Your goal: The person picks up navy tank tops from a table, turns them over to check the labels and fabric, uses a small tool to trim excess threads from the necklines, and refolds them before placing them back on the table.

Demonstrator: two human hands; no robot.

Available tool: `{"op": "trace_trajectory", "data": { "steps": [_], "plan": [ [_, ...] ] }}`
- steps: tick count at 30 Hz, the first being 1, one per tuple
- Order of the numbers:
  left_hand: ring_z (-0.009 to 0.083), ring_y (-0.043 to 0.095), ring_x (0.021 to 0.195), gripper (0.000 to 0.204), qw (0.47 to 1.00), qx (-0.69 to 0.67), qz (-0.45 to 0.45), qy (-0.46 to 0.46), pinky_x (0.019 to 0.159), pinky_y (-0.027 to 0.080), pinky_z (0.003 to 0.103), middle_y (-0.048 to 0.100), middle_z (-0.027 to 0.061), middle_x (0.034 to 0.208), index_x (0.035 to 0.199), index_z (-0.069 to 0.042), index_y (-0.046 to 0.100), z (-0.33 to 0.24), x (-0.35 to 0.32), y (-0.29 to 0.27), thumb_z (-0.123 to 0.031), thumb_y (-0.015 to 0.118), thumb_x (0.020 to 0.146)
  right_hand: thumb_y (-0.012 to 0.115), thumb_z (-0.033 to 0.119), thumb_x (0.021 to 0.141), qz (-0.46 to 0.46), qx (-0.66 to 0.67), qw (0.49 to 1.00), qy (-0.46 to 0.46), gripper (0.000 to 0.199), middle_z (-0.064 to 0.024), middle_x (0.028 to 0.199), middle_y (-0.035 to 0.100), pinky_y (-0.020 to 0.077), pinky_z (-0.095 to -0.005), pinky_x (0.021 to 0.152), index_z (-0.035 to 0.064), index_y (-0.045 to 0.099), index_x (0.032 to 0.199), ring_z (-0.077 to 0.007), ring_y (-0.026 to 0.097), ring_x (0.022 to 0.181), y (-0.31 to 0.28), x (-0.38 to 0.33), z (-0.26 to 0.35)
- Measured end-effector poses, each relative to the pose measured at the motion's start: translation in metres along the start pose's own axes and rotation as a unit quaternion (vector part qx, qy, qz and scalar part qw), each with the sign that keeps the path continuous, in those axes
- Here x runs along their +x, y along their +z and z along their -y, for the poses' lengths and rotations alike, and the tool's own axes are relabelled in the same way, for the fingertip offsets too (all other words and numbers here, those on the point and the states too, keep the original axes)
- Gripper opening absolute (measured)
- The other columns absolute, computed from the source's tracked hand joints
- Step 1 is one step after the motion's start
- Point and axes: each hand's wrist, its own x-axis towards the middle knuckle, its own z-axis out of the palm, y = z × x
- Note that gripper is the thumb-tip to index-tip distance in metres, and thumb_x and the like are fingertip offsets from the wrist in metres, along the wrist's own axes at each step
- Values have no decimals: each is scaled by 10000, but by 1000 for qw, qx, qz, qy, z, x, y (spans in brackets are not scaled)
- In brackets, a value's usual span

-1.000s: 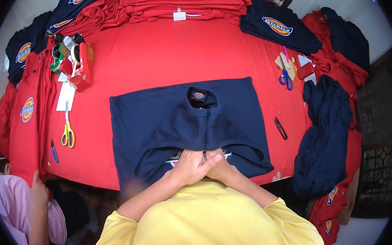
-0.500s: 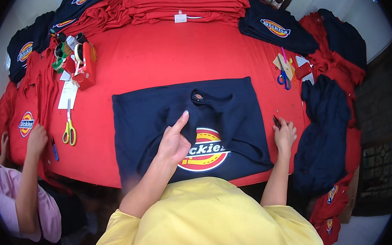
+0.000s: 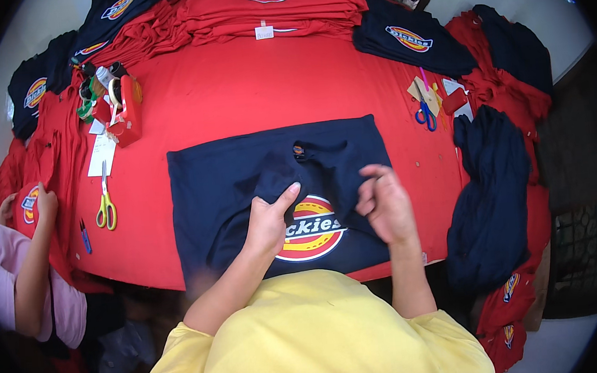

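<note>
The right hand is back over the navy garment, just right of the left hand, having been out at the tabletop's right side on dark snips a moment ago. The snips no longer lie there; its fingers are half curled, and I cannot tell whether they hold them. The left hand keeps a fold of cloth pinched between thumb and fingers. Both hands now meet at one garment, which suggests close work on that fold.

The garment lies under and around both hands, smooth and squared off beyond them, bunched near the left thumb. The collar label shows beyond that thumb; a red, yellow and white emblem sits between the hands, partly covered.
</note>
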Motion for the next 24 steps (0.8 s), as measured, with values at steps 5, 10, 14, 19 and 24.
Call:
{"op": "trace_trajectory", "data": {
  "steps": [5,10,14,19,24],
  "plan": [
    [102,607,777,131,999,28,14,15,727,490,267,656,29,874,925,-24,645,-3,-3,5,-145,665,878,339,407,1019,178,154,943,234,384,-13,689,474,311,-214,474,80,536,1056,-71,359,483,52,-12,-35],
    [74,522,609,188,997,65,37,6,598,423,247,587,-3,675,767,-64,598,-3,-6,-2,-190,629,903,307,428,1024,185,227,920,260,418,-12,682,466,323,-205,460,76,531,1025,-58,347,474,58,-7,-54],
    [75,494,568,194,998,52,11,16,575,400,242,548,-9,625,747,-72,576,-5,-9,6,-176,619,905,304,448,1020,198,244,915,251,430,-4,672,462,309,-202,452,86,534,1019,-49,341,474,59,-7,-56],
    [72,495,571,170,999,34,2,16,584,407,242,545,-14,626,763,-72,578,-3,-7,8,-161,621,901,310,456,1016,182,257,914,256,423,4,668,461,299,-201,447,98,536,1019,-44,338,474,57,-6,-55],
    [78,517,588,121,998,46,33,36,577,418,241,566,-7,676,793,-70,587,0,-5,4,-128,641,884,326,445,1017,173,245,920,253,389,6,674,465,302,-202,457,107,519,993,-45,342,483,58,-8,-54]
  ]
}}
